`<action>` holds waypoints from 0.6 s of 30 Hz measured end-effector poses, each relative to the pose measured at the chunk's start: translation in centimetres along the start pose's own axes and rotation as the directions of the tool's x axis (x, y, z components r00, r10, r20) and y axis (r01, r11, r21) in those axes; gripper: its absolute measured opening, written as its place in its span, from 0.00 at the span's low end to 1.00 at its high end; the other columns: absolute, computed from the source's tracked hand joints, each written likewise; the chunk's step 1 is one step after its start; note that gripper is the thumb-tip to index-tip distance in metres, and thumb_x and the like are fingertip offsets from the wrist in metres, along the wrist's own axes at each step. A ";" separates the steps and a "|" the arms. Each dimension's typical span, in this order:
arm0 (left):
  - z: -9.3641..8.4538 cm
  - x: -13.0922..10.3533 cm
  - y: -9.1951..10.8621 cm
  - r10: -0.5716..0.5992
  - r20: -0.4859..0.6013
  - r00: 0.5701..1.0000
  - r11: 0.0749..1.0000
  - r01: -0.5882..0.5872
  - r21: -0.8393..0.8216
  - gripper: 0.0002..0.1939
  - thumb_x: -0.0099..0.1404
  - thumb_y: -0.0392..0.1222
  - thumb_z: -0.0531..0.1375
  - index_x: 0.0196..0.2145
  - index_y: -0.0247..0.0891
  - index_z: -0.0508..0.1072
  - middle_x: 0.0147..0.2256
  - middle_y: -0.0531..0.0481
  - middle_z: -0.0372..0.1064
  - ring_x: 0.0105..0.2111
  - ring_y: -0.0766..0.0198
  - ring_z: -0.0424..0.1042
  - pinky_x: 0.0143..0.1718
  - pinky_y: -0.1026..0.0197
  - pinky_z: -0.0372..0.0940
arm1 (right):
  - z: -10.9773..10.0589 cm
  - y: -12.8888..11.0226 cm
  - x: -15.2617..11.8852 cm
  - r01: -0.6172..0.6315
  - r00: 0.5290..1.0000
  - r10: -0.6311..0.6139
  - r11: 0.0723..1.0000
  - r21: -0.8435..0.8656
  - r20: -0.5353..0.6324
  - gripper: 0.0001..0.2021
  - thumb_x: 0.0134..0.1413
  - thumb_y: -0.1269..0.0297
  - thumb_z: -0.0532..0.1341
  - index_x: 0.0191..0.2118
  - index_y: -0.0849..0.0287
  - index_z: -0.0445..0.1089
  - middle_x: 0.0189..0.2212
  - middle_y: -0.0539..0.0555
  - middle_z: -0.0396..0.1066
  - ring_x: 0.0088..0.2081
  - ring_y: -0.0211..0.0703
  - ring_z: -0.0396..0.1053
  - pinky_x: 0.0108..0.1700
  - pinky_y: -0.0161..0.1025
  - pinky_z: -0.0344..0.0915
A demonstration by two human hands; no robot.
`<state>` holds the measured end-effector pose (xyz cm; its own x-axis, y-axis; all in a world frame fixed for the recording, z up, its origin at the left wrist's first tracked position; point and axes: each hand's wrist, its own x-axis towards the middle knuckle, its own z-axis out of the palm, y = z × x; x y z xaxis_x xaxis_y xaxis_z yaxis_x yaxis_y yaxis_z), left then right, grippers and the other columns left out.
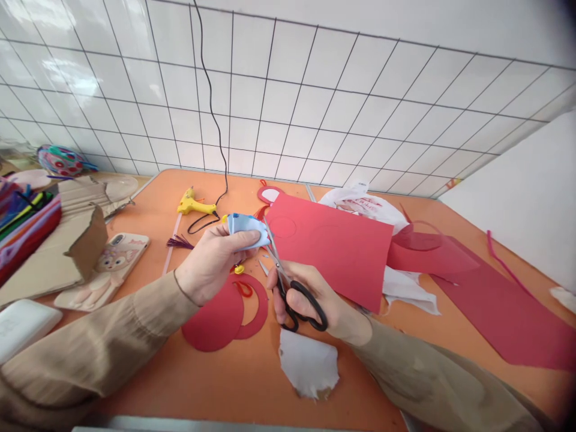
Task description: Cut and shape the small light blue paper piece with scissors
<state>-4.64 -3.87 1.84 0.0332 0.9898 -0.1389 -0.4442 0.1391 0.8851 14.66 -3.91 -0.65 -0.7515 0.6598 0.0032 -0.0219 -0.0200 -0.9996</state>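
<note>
My left hand [211,258] pinches a small light blue piece [245,225] with darker blue patches between thumb and fingers. In my right hand [306,294] is a pair of scissors [310,305] with black handles, its fingers through the loops. The blades are spread, and one blade reaches the right edge of the blue piece. Below my hands lie a red disc [211,318] and a red ring [258,306] that overlap. A yellow bell [239,269] shows just under my left hand.
A yellow glue gun [195,204] with a black cord lies behind my left hand. Red sheets [333,246] and a plastic bag [369,207] are at the right. A torn white scrap [309,363] lies in front; cardboard [58,258] and a phone [123,258] are left.
</note>
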 end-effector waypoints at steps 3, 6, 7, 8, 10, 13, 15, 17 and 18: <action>0.1 0.0 -0.5 0.002 0.009 1.000 1.000 -0.002 0.002 0.03 0.51 0.37 0.70 0.24 0.37 0.79 0.29 0.50 0.76 0.31 0.67 0.71 0.35 0.66 0.66 | -0.1 0.1 0.1 0.023 1.000 -0.023 1.000 -0.005 -0.002 0.26 0.52 0.38 0.63 0.38 0.59 0.62 0.24 0.49 0.64 0.24 0.37 0.65 0.27 0.35 0.61; 0.2 -0.1 -0.9 -0.001 0.032 1.000 1.000 0.001 0.015 0.04 0.51 0.37 0.70 0.23 0.38 0.79 0.28 0.52 0.75 0.30 0.68 0.69 0.35 0.65 0.65 | -0.1 0.0 0.1 0.034 0.999 -0.034 0.999 -0.005 -0.020 0.26 0.51 0.39 0.64 0.38 0.60 0.62 0.24 0.49 0.65 0.25 0.37 0.66 0.27 0.36 0.61; 0.3 -0.2 -1.0 -0.004 0.036 0.999 1.000 0.003 0.027 0.04 0.51 0.37 0.70 0.23 0.37 0.78 0.27 0.52 0.74 0.29 0.68 0.68 0.35 0.65 0.64 | -0.1 0.0 0.2 0.037 0.999 -0.037 0.999 -0.008 -0.024 0.26 0.51 0.39 0.64 0.38 0.60 0.62 0.24 0.49 0.65 0.25 0.37 0.66 0.27 0.35 0.61; 0.3 -0.2 -1.1 -0.007 0.035 0.999 0.999 0.006 0.039 0.04 0.51 0.37 0.70 0.22 0.37 0.78 0.26 0.52 0.73 0.29 0.68 0.68 0.35 0.65 0.64 | -0.1 0.0 0.2 0.041 0.999 -0.041 0.999 -0.013 -0.029 0.27 0.51 0.38 0.64 0.38 0.60 0.62 0.24 0.49 0.65 0.25 0.37 0.66 0.26 0.35 0.61; 0.4 -0.3 -1.3 -0.012 0.019 1.000 0.999 0.011 0.052 0.04 0.51 0.37 0.70 0.22 0.38 0.78 0.25 0.53 0.72 0.30 0.68 0.67 0.35 0.65 0.63 | -0.2 0.0 0.3 0.051 0.998 -0.052 0.998 -0.029 -0.036 0.26 0.51 0.38 0.64 0.37 0.60 0.62 0.24 0.49 0.65 0.24 0.37 0.66 0.25 0.34 0.59; 0.4 -0.4 -1.4 -0.021 -0.008 1.000 0.999 0.022 0.044 0.04 0.50 0.37 0.70 0.22 0.38 0.79 0.26 0.53 0.73 0.30 0.68 0.67 0.35 0.65 0.63 | -0.3 0.1 0.4 0.064 0.997 -0.067 0.996 -0.058 -0.045 0.26 0.52 0.38 0.63 0.37 0.59 0.62 0.23 0.49 0.65 0.24 0.38 0.66 0.25 0.34 0.58; 0.5 -0.4 -1.5 -0.046 -0.002 0.999 0.999 0.046 0.019 0.05 0.49 0.37 0.70 0.22 0.37 0.78 0.26 0.53 0.73 0.28 0.69 0.67 0.33 0.66 0.63 | -0.4 0.3 0.4 0.076 0.995 -0.081 0.994 -0.083 -0.056 0.26 0.53 0.38 0.63 0.37 0.60 0.62 0.23 0.49 0.65 0.24 0.38 0.65 0.25 0.34 0.59; 0.5 -0.4 -1.4 -0.077 0.023 0.997 0.997 0.077 -0.013 0.06 0.49 0.37 0.70 0.21 0.36 0.78 0.24 0.53 0.72 0.25 0.70 0.65 0.30 0.66 0.62 | -0.5 0.5 0.4 0.087 0.994 -0.094 0.990 -0.110 -0.061 0.26 0.53 0.38 0.63 0.37 0.60 0.62 0.24 0.50 0.66 0.24 0.37 0.65 0.25 0.34 0.59; 0.5 -0.4 -1.3 -0.086 0.032 0.996 0.996 0.087 -0.026 0.06 0.49 0.37 0.71 0.21 0.36 0.77 0.23 0.53 0.71 0.25 0.70 0.65 0.30 0.66 0.62 | -0.5 0.6 0.4 0.090 0.993 -0.098 0.989 -0.114 -0.059 0.26 0.53 0.38 0.62 0.37 0.60 0.62 0.23 0.50 0.66 0.24 0.37 0.65 0.25 0.34 0.59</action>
<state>-3.61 -4.39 0.95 0.0999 0.9747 -0.2001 -0.4624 0.2236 0.8580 14.67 -3.23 -1.23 -0.7055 0.7018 0.0990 -0.0147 0.1251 -0.9920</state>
